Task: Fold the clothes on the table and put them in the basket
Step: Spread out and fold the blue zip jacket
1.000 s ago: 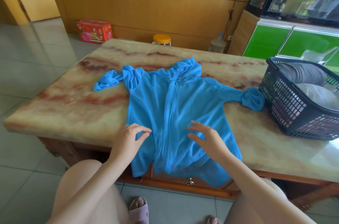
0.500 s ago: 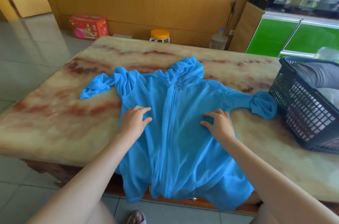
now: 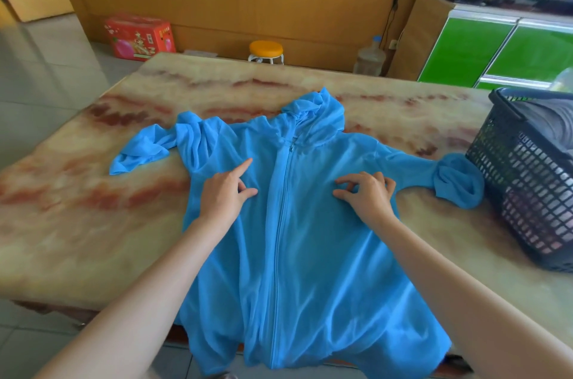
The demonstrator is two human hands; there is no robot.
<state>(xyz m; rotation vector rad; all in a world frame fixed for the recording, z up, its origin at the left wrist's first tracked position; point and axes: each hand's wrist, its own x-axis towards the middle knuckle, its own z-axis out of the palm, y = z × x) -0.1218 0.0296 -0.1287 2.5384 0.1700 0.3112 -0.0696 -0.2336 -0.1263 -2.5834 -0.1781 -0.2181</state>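
- Both hands sit farther up the jacket vs 0.5 s ago, now at chest level; view is closer to the table.
- Left hand [image 3: 224, 196] rests on the blue jacket [image 3: 297, 248] left of the zip, index finger pointing out, other fingers loosely curled, gripping nothing.
- Right hand [image 3: 367, 197] lies right of the zip w/ fingertips bent down onto the fabric, maybe nipping a small fold; can't tell for sure.
- Jacket lies front-up & zipped on the marble-look table [image 3: 93, 223], hood toward the far edge, hem hanging over the near edge, both sleeves bunched.
- Right sleeve end sits just beside the dark basket [image 3: 527, 192] at the table's right edge; grey clothes inside it.
- Room: wood-panel wall, tiled floor, red box [image 3: 139, 37], orange stool [image 3: 266, 51], water bottle [image 3: 369, 59], green cabinet [image 3: 496, 49].
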